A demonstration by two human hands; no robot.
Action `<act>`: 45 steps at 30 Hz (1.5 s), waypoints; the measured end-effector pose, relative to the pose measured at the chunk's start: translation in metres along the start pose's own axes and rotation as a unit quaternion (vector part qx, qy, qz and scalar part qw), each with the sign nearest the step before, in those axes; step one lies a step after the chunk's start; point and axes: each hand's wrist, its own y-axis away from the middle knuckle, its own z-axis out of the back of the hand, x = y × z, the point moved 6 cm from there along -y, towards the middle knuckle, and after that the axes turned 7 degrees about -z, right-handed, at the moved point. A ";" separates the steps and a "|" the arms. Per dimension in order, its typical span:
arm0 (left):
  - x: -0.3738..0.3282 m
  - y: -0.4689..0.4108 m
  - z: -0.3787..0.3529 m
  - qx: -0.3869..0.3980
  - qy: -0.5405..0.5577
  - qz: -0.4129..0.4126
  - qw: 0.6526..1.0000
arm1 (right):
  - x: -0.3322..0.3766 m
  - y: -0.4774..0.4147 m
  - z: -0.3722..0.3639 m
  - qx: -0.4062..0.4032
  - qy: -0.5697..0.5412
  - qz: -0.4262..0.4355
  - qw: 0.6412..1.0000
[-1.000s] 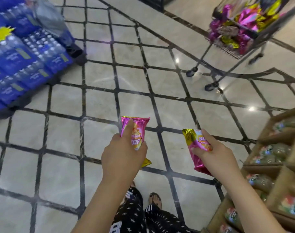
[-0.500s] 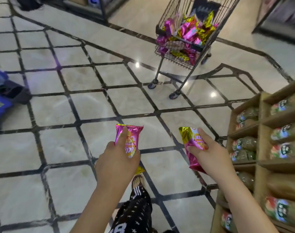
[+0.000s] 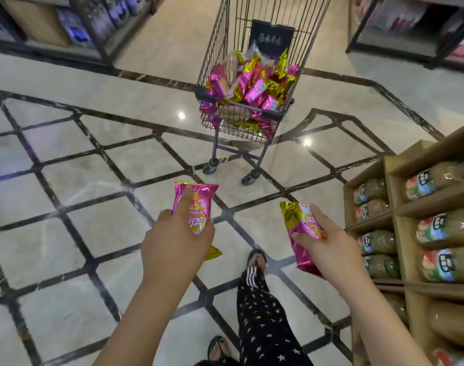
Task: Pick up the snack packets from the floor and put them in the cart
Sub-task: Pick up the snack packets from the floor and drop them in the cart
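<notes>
Two snack packets are in hand, above the tiled floor [image 3: 93,233]. The left hand [image 3: 176,241] grips a pink packet [image 3: 196,207], one finger laid along its face. Its long axis is near upright in frame, with the top seam toward the cart [image 3: 217,35]. The cart stands ahead, well apart, heaped with loaded packets [image 3: 252,85]. The right hand [image 3: 328,247] pinches a second packet [image 3: 302,233]. Its long axis is tilted, gold end up-left. A bottle shelf [image 3: 400,215] is at far right.
</notes>
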 end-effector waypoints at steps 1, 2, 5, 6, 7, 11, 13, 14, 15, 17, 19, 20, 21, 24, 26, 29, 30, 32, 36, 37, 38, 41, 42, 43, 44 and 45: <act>-0.008 -0.019 -0.002 0.004 -0.001 -0.001 1.000 | 0.008 -0.017 0.006 0.001 0.003 -0.002 1.000; -0.016 -0.038 -0.004 0.004 -0.003 -0.004 1.000 | 0.016 -0.036 0.011 0.000 0.005 -0.002 1.000; -0.043 -0.104 -0.007 -0.003 0.000 -0.009 1.000 | 0.053 -0.102 0.035 -0.019 -0.003 0.008 1.000; -0.054 -0.130 -0.007 -0.005 0.000 -0.009 1.000 | 0.067 -0.124 0.044 -0.023 -0.004 0.015 1.000; -0.066 -0.154 -0.007 -0.005 -0.002 -0.009 1.000 | 0.083 -0.145 0.053 -0.023 -0.005 0.022 0.999; -0.126 -0.243 0.001 0.001 0.005 -0.031 1.000 | 0.149 -0.215 0.083 -0.024 -0.015 0.041 0.999; -0.151 -0.281 0.007 -0.006 0.016 -0.045 0.999 | 0.182 -0.247 0.094 -0.027 0.001 0.051 0.998; -0.161 -0.299 0.009 -0.011 0.024 -0.053 0.998 | 0.198 -0.262 0.099 -0.028 0.004 0.056 0.998; -0.169 -0.316 0.011 -0.013 0.029 -0.059 0.998 | 0.213 -0.275 0.102 -0.028 0.003 0.058 0.998; -0.180 -0.349 0.012 -0.011 0.024 -0.073 0.997 | 0.239 -0.298 0.106 -0.029 0.005 0.062 0.998; -0.186 -0.384 0.014 -0.013 0.008 -0.085 0.996 | 0.262 -0.322 0.105 -0.025 0.004 0.067 0.997; -0.188 -0.403 0.015 -0.014 0.002 -0.089 0.996 | 0.273 -0.337 0.103 -0.024 0.006 0.068 0.997; -0.189 -0.423 0.015 -0.011 0.001 -0.091 0.996 | 0.284 -0.352 0.102 -0.027 0.009 0.065 0.997; -0.191 -0.484 0.018 0.000 0.003 -0.110 0.994 | 0.320 -0.402 0.097 -0.038 0.034 0.058 0.997; -0.195 -0.526 0.023 0.002 -0.008 -0.134 0.991 | 0.347 -0.434 0.096 -0.054 0.057 0.057 0.995; -0.202 -0.582 0.030 0.015 -0.033 -0.155 0.987 | 0.385 -0.472 0.091 -0.066 0.096 0.047 0.992; -0.204 -0.599 0.032 0.020 -0.038 -0.161 0.986 | 0.396 -0.484 0.088 -0.071 0.107 0.049 0.991; -0.210 -0.630 0.034 0.021 -0.046 -0.180 0.982 | 0.415 -0.505 0.079 -0.077 0.102 0.059 0.990; -0.220 -0.677 0.022 0.049 -0.037 -0.195 0.979 | 0.435 -0.535 0.067 -0.119 0.060 0.043 0.990; -0.220 -0.686 0.016 0.068 -0.035 -0.191 0.979 | 0.436 -0.538 0.066 -0.125 0.059 0.028 0.990; -0.218 -0.692 0.009 0.089 -0.040 -0.188 0.977 | 0.434 -0.540 0.063 -0.123 0.071 0.006 0.990; -0.214 -0.697 -0.004 0.134 -0.059 -0.200 0.969 | 0.417 -0.543 0.051 -0.097 0.104 -0.043 0.989; -0.213 -0.696 -0.006 0.137 -0.057 -0.210 0.966 | 0.409 -0.543 0.048 -0.093 0.100 -0.048 0.990; -0.212 -0.692 -0.006 0.140 -0.055 -0.223 0.963 | 0.400 -0.542 0.047 -0.085 0.088 -0.059 0.991; -0.211 -0.687 -0.006 0.143 -0.057 -0.238 0.959 | 0.390 -0.539 0.046 -0.076 0.073 -0.075 0.992; -0.210 -0.682 -0.007 0.147 -0.059 -0.253 0.955 | 0.380 -0.534 0.046 -0.066 0.061 -0.092 0.992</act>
